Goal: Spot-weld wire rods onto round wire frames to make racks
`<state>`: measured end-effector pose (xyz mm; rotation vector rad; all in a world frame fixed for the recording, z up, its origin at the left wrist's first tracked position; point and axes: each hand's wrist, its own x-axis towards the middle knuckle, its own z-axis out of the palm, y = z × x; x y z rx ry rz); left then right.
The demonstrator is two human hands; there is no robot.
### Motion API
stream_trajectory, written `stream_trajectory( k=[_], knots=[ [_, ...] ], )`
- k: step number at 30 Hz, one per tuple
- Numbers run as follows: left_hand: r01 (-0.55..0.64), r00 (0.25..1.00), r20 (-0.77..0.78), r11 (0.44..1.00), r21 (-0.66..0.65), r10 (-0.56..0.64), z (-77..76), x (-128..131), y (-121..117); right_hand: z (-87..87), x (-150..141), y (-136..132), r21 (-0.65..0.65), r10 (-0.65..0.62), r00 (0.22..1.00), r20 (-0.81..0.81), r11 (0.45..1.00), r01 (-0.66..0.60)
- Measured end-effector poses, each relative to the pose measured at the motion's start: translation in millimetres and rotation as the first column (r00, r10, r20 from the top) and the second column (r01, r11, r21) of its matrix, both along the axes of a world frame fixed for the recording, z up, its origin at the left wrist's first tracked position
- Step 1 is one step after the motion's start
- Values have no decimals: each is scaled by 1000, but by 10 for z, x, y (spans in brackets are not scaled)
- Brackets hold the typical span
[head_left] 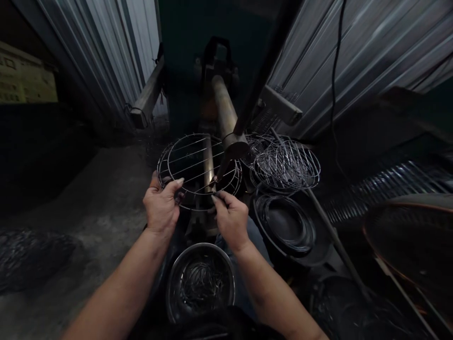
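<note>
We sit in a dim metal shed, corrugated sheet walls [368, 61] slanting in on both sides, a dark green panel [198, 38] ahead, a black cable [334, 71] hanging right, gray concrete floor [85, 189] left.

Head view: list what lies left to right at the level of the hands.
Concrete floor → left hand → right hand → wire coil → copper-rimmed disc

Loads of open room left of the left hand [162, 206], over the bare grey concrete floor [88, 198]. Forward's blocked by the round silver wire rack [193, 134] in both hands. The right hand [231, 222] has it tight: shiny stacked wire racks [286, 165] and coiled black wire [285, 225] sit close by, and a round steel bowl [200, 246] sits right below.
</note>
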<state>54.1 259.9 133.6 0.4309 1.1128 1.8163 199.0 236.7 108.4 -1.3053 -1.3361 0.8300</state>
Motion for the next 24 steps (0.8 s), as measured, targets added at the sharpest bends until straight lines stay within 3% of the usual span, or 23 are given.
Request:
stream_trajectory(
  k=[10,24],
  knots=[
    [0,999,35,1000,-5,1,0,24,87,-85,-154,28,-31,-87,950,-299,996,81],
    [12,998,62,999,-39,-9,-9,66,273,-13,-138,193,-43,-107,944,-313,994,99]
  ],
)
